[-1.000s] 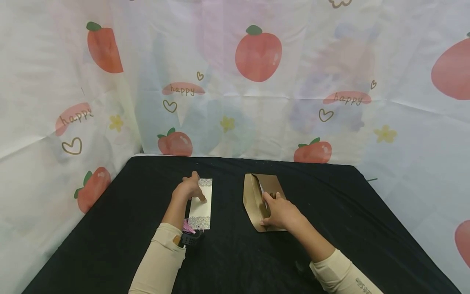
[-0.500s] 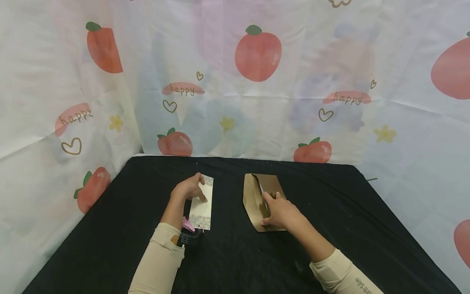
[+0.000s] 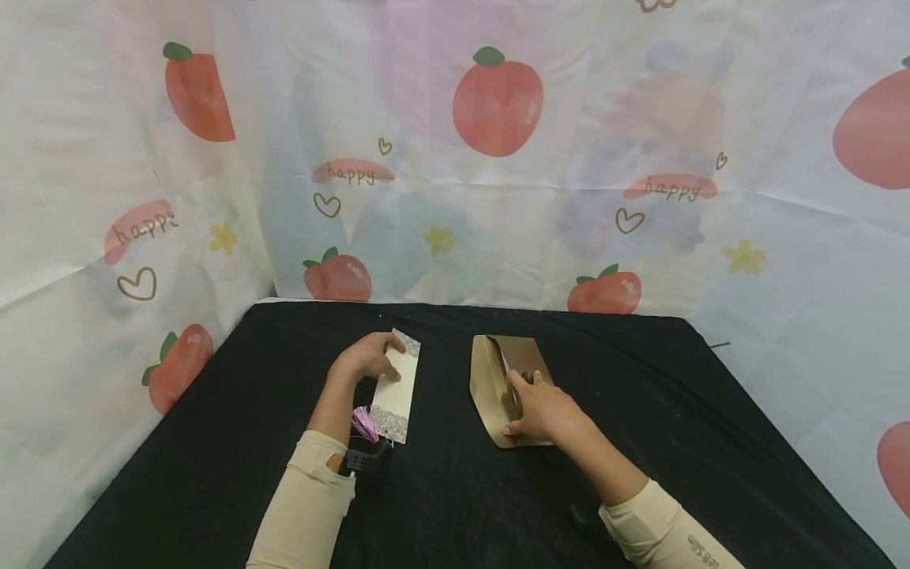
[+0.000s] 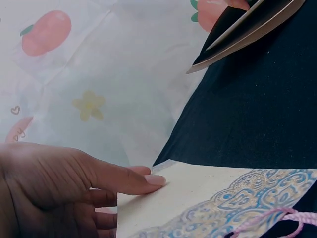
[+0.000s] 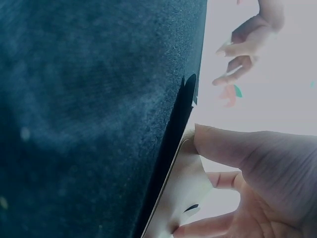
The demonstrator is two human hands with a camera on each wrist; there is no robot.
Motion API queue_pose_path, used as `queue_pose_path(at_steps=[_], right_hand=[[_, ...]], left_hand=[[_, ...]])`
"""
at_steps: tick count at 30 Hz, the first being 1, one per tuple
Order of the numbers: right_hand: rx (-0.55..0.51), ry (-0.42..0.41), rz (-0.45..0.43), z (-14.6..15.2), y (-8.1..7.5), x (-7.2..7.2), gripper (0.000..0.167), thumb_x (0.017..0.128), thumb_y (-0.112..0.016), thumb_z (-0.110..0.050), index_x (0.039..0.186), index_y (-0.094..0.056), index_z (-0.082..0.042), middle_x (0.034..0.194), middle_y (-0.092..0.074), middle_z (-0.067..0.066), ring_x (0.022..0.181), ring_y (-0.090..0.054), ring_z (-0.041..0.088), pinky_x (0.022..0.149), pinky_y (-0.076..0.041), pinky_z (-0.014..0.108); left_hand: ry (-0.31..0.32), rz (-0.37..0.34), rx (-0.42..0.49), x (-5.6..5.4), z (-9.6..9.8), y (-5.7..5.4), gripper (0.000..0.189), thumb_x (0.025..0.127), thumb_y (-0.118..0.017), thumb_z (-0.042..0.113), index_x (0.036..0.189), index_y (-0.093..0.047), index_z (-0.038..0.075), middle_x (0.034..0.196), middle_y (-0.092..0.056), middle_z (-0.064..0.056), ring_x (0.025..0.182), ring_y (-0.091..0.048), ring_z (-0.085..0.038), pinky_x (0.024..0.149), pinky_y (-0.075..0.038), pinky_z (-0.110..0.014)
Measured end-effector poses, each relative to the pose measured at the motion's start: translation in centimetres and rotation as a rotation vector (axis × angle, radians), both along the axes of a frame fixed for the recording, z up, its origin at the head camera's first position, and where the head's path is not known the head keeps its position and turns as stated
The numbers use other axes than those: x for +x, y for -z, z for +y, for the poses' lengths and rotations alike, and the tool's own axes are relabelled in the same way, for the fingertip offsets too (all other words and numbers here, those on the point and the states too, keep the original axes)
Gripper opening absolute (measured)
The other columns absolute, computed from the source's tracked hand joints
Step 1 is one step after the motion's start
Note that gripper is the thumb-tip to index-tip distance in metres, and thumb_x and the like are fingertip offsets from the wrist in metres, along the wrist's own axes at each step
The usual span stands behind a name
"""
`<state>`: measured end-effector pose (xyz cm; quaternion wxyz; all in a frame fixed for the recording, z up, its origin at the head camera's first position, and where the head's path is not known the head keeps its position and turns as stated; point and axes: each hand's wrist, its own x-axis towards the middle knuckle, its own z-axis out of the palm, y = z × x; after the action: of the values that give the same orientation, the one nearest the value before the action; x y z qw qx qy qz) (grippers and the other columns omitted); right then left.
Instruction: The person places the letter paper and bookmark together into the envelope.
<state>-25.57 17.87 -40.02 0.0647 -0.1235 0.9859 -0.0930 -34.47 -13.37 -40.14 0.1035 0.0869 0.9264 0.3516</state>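
A cream bookmark (image 3: pixel 396 389) with lace-patterned ends and a pink tassel (image 3: pixel 365 424) slants at the left of the black table. My left hand (image 3: pixel 366 356) pinches its left edge; in the left wrist view the thumb lies on top of the bookmark (image 4: pixel 183 186), with fingers behind it. To the right lies a brown paper envelope (image 3: pixel 489 389), flap folded out to the left and mouth gaping. My right hand (image 3: pixel 546 412) holds it at the mouth, thumb near the lower end and fingers higher up. A pale edge shows inside the opening.
Black cloth (image 3: pixel 441 506) covers the table under both things. Behind it and at the sides hangs a pale curtain (image 3: pixel 498 229) printed with fruit, hearts and flowers. A dark strap (image 3: pixel 366 458) sits at the left wrist.
My left hand has closed from outstretched fingers to a pinch on the bookmark. The bookmark's far end has shifted up and right, tilting it. My right hand and the envelope stay put.
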Motion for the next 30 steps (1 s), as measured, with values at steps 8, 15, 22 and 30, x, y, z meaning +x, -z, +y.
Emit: queue_pose_path(at_steps=[8, 15, 22, 30], right_hand=[[-0.007, -0.005, -0.001, -0.03, 0.02, 0.04, 0.064, 0.079, -0.093, -0.035, 0.123, -0.051, -0.013, 0.141, -0.044, 0.04, 0.088, -0.064, 0.046, 0.065, -0.053, 0.053], [-0.007, -0.011, 0.004, -0.06, 0.1, 0.04, 0.065, 0.079, -0.093, -0.034, 0.123, -0.051, -0.012, 0.139, -0.046, 0.04, 0.087, -0.064, 0.046, 0.065, -0.053, 0.053], [-0.004, -0.009, 0.002, -0.06, 0.02, 0.03, 0.065, 0.078, -0.093, -0.035, 0.123, -0.051, -0.012, 0.142, -0.044, 0.041, 0.092, -0.065, 0.048, 0.067, -0.053, 0.054], [-0.002, -0.01, 0.003, -0.04, -0.05, 0.01, 0.066, 0.079, -0.093, -0.035, 0.125, -0.051, -0.012, 0.143, -0.042, 0.042, 0.093, -0.065, 0.049, 0.068, -0.053, 0.054]], left_hand=[[0.096, -0.023, 0.001, -0.11, 0.16, 0.12, 0.051, 0.084, -0.082, -0.002, 0.133, -0.07, 0.007, 0.126, -0.059, -0.018, 0.103, -0.058, -0.03, 0.082, -0.055, -0.039], [0.158, -0.067, 0.012, 0.03, 0.25, 0.26, 0.056, 0.083, -0.084, -0.002, 0.136, -0.069, 0.009, 0.14, -0.056, -0.019, 0.104, -0.059, -0.029, 0.08, -0.056, -0.037], [0.161, -0.058, 0.009, 0.15, 0.21, -0.07, 0.046, 0.084, -0.084, 0.0, 0.128, -0.074, 0.009, 0.135, -0.056, -0.019, 0.106, -0.057, -0.03, 0.083, -0.055, -0.039], [0.169, -0.052, 0.105, -0.03, 0.08, -0.41, 0.045, 0.086, -0.083, 0.002, 0.129, -0.072, 0.006, 0.12, -0.06, -0.016, 0.09, -0.064, -0.025, 0.078, -0.057, -0.037]])
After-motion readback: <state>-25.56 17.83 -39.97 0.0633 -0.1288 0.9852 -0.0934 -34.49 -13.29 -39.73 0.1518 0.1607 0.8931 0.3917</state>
